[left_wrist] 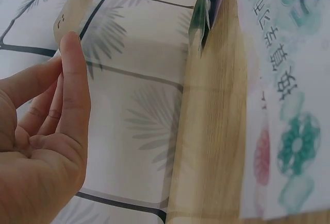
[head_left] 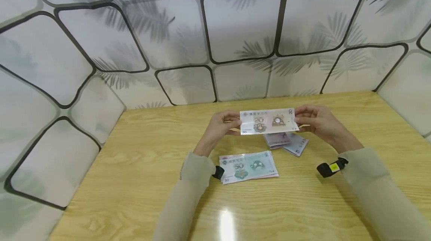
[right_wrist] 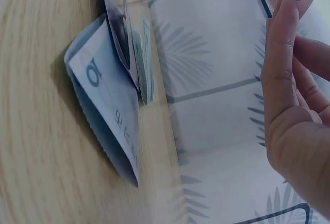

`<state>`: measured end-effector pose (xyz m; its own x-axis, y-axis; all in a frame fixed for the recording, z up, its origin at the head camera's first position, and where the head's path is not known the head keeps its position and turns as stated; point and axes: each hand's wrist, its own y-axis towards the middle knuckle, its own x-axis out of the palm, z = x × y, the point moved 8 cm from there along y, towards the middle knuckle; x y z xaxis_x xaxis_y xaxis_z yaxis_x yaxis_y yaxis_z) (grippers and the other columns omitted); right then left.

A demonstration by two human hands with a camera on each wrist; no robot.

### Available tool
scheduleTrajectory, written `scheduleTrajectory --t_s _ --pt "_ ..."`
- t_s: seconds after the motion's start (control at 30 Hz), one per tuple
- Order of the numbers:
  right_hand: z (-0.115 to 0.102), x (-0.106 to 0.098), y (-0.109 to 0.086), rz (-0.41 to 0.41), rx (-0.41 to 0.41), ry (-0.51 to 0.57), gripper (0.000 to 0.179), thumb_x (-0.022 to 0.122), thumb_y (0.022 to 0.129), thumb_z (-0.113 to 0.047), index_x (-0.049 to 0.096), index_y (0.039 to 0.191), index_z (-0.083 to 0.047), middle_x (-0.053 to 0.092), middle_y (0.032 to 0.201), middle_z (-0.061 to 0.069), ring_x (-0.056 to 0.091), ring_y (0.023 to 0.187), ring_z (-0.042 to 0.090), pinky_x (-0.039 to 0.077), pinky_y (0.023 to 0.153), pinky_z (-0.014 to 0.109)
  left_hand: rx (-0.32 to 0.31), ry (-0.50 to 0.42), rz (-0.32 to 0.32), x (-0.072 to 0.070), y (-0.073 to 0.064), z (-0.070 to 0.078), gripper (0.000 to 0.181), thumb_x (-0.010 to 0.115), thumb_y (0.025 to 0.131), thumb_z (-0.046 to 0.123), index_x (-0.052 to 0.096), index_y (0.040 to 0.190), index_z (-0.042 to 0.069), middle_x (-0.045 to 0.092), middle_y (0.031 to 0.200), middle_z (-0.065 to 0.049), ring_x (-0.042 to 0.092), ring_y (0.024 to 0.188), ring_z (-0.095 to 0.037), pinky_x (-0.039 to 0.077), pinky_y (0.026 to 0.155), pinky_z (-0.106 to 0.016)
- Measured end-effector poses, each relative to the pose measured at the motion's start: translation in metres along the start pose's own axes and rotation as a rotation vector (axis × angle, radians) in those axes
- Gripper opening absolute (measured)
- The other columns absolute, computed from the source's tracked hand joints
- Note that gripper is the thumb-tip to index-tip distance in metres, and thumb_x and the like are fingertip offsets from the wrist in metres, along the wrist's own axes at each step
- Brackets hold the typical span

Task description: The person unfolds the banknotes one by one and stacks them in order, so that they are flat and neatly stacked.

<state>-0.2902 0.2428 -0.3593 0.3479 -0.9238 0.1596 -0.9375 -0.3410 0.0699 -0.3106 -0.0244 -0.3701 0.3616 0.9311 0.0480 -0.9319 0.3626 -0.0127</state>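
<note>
Stretched level between both hands is a pinkish-brown 20 play banknote [head_left: 269, 121], raised over the table and facing the head camera. My left hand [head_left: 220, 125] pinches its left end between thumb and fingers; my right hand [head_left: 314, 123] pinches the right end. Below and nearer lies a small stack topped by a green 50 note [head_left: 250, 167], with pink edges showing under it. Behind the held note, partly hidden by it, sit folded purple notes [head_left: 277, 140] and a bluish 10 note [head_left: 296, 144]. In the right wrist view the folded 10 note [right_wrist: 105, 90] stands slightly sprung apart.
The light wood table [head_left: 151, 166] meets a wall [head_left: 242, 20] covered in panels with dark outlines and leaf patterns at the back and sides. Black straps [head_left: 331, 168] circle the wrists over beige sleeves [head_left: 370, 173].
</note>
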Motion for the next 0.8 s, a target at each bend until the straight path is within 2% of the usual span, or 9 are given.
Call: scheduleTrajectory --t_s 0.2,0.43,0.8 --pt "0.000 0.007 0.000 -0.010 -0.010 0.019 0.029 0.053 0.097 0.016 0.071 0.098 -0.007 0.070 0.085 0.003 0.066 0.074 0.011 0.061 0.064 0.027 0.017 0.006 -0.005 -0.003 -0.007 0.004 0.027 0.061 0.098 -0.007 0.061 0.125 -0.011 0.065 0.096 -0.007 0.066 0.083 -0.017 0.063 0.078 -0.038" --pt "0.001 0.013 -0.002 0.013 0.012 -0.022 0.026 0.057 0.098 0.011 0.072 0.098 -0.010 0.069 0.086 0.003 0.067 0.074 0.012 0.061 0.064 0.027 0.020 0.032 -0.004 -0.007 -0.016 0.007 0.027 0.061 0.098 -0.006 0.060 0.125 -0.011 0.065 0.096 -0.006 0.065 0.082 -0.014 0.063 0.076 -0.037" --pt "0.000 0.027 -0.006 -0.007 0.014 -0.036 0.028 0.056 0.097 0.014 0.070 0.097 -0.009 0.069 0.085 0.003 0.066 0.073 0.012 0.060 0.063 0.027 0.038 0.057 0.000 -0.013 -0.028 0.012 0.024 0.062 0.097 -0.007 0.062 0.121 -0.012 0.066 0.097 -0.006 0.065 0.082 -0.014 0.063 0.074 -0.036"
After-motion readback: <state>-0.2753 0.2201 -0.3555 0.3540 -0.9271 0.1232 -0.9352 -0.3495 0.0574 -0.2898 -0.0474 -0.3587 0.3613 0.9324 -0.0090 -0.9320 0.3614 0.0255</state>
